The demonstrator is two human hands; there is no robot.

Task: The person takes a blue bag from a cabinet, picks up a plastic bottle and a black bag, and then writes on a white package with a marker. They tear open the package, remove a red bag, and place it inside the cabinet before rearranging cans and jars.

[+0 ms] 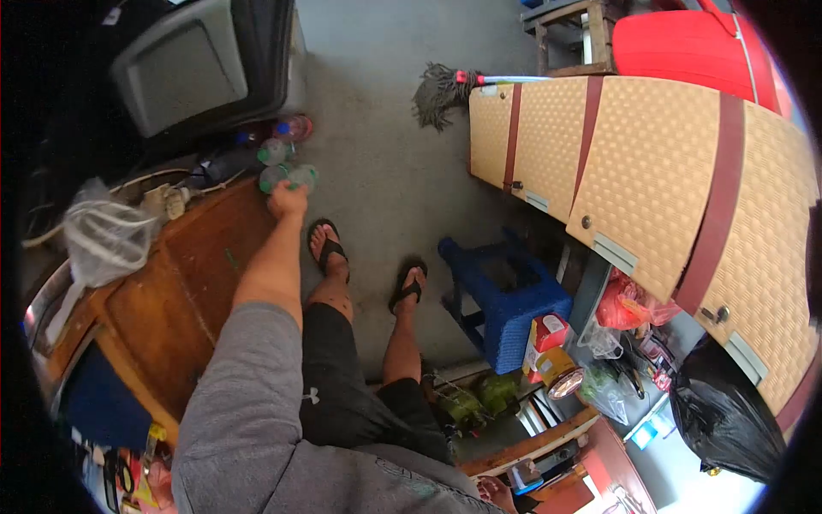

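My left hand [288,200] reaches out past the corner of a brown wooden cabinet [197,265]. Its fingers are closed around the top of a clear plastic bottle [303,176] with green on it. Right beside that bottle stand another clear bottle [272,177] and a green-capped bottle [272,152]. A bottle of reddish liquid [294,128] with a blue cap is just behind them. My right hand [495,492] shows only partly at the bottom edge, near my body, its fingers too hidden to read.
A grey plastic-cased appliance [184,73] stands behind the bottles. To the right are a blue stool [505,295], woven-pattern cabinets [651,171] and a mop head [441,96]. A black bag [723,411] hangs lower right. A clear plastic bag [107,231] lies on the wooden cabinet.
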